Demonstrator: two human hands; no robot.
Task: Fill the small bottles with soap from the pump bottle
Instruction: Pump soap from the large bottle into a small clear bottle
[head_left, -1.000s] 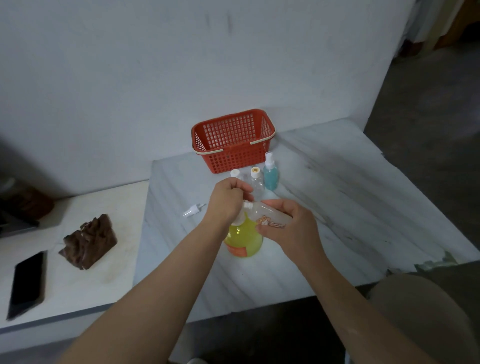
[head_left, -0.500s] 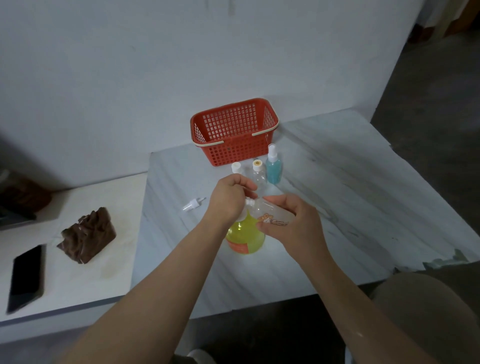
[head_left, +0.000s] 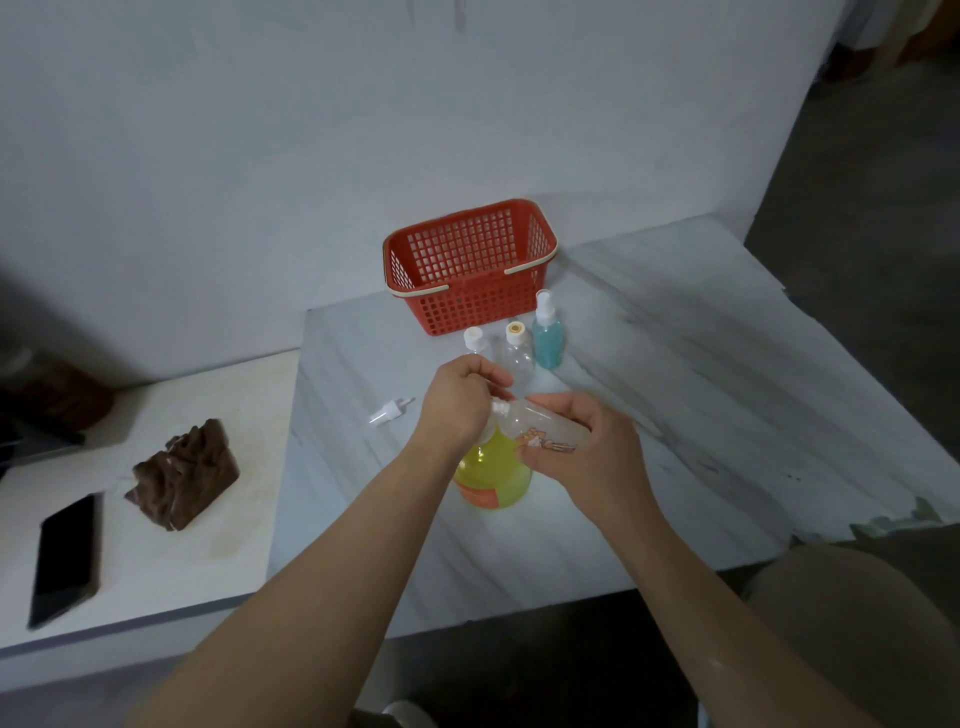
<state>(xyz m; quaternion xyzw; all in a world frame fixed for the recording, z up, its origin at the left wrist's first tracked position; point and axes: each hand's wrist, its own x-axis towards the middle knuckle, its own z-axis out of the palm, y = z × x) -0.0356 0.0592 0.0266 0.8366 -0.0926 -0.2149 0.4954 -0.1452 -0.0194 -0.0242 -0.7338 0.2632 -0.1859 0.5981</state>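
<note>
Since 1 second ago I see little change: the left hand (head_left: 460, 402) still grips the top of the pump bottle (head_left: 493, 473), which stands mid-worktop (head_left: 675, 415), and the right hand (head_left: 587, 452) still clamps 1 small bottle (head_left: 540, 428) tilted at its spout, so I judge filling is ongoing, with no soap visible inside yet.

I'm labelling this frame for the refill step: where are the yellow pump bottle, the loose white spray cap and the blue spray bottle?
yellow pump bottle (head_left: 496, 470): head view, on its yellow body.
loose white spray cap (head_left: 387, 412): head view, on the cap's middle.
blue spray bottle (head_left: 548, 343): head view, on its blue body.
</note>
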